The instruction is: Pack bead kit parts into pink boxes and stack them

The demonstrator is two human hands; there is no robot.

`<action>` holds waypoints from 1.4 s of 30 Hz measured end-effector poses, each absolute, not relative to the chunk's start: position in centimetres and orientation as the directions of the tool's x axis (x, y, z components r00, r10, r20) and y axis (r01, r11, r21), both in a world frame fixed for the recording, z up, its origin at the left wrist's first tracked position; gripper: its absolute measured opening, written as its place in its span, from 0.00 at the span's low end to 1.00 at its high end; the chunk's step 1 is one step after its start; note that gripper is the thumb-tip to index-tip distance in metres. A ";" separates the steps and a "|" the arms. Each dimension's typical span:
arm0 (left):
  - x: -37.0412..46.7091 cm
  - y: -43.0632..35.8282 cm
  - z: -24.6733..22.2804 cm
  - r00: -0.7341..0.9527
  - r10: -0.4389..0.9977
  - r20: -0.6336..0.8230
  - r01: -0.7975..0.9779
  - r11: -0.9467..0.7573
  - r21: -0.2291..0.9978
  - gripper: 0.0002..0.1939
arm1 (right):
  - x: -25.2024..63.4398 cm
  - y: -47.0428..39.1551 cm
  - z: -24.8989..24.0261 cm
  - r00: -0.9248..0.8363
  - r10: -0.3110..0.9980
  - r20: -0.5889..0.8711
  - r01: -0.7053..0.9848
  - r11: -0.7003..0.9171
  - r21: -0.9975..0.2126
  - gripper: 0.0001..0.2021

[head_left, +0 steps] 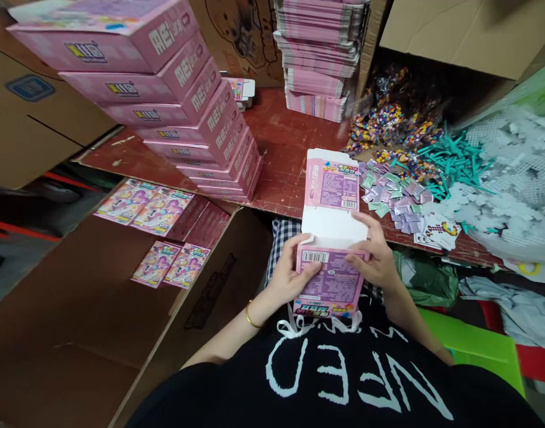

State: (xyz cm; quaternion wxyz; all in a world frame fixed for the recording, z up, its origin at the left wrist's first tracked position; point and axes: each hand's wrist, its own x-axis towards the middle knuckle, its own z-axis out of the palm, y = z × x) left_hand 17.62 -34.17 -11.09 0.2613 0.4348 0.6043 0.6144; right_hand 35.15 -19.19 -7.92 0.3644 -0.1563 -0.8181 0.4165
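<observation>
Close to my body I hold a pink and purple cardboard box in both hands, its white end flaps on the far side. My left hand grips its left edge, thumb on the printed face. On the right side, my right hand grips the box near its flap end, index finger stretched along the edge. Just beyond it on the table lies another pink box, flat, printed side up. What is inside the held box is hidden.
At left rises a tall stack of pink boxes. Flattened boxes are piled at the back. Small sachets, bead bags, teal sticks, cards and white pieces lie right. A large carton holds packed boxes.
</observation>
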 end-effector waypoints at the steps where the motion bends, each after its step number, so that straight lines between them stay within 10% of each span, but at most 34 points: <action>1: 17.2 -33.7 -11.3 -0.485 0.851 0.201 0.192 -0.121 0.974 0.22 | 34.7 -19.2 -8.9 -0.647 0.613 0.454 -0.055 0.556 -0.829 0.12; 4: 16.4 -32.3 -11.9 -0.511 0.833 0.210 0.153 -0.152 0.976 0.13 | 33.6 -19.3 -11.1 -0.576 0.715 0.396 -0.038 0.460 -0.887 0.21; 9: 17.0 -31.1 -12.4 -0.634 0.727 0.264 0.004 -0.338 0.941 0.20 | 32.7 -20.5 -11.5 -0.516 0.748 0.417 -0.075 0.445 -0.892 0.12; 13: 17.3 -30.9 -11.7 -0.657 0.701 0.279 -0.003 -0.372 0.928 0.27 | 32.1 -21.1 -10.3 -0.447 0.773 0.449 -0.263 0.366 -0.893 0.25; 21: 17.3 -30.8 -11.0 -0.678 0.724 0.125 -0.081 -0.243 0.967 0.09 | 32.5 -17.6 -8.5 -0.648 0.728 0.226 -0.117 0.198 -0.973 0.08; 28: 18.0 -30.8 -13.0 -0.654 0.745 0.133 0.048 -0.135 0.990 0.23 | 34.0 -18.3 -9.6 -0.757 0.605 0.247 -0.158 0.196 -0.968 0.09; 34: 17.6 -33.5 -12.5 -0.277 0.956 -0.093 -0.168 0.048 0.985 0.35 | 34.5 -17.7 -11.4 -0.401 0.887 0.228 -0.179 0.168 -0.969 0.12; 42: -2.2 -35.7 8.8 -0.737 0.405 0.540 0.547 -0.111 0.830 0.26 | 33.4 -17.5 -13.9 -0.468 0.882 0.060 -0.114 0.006 -0.993 0.19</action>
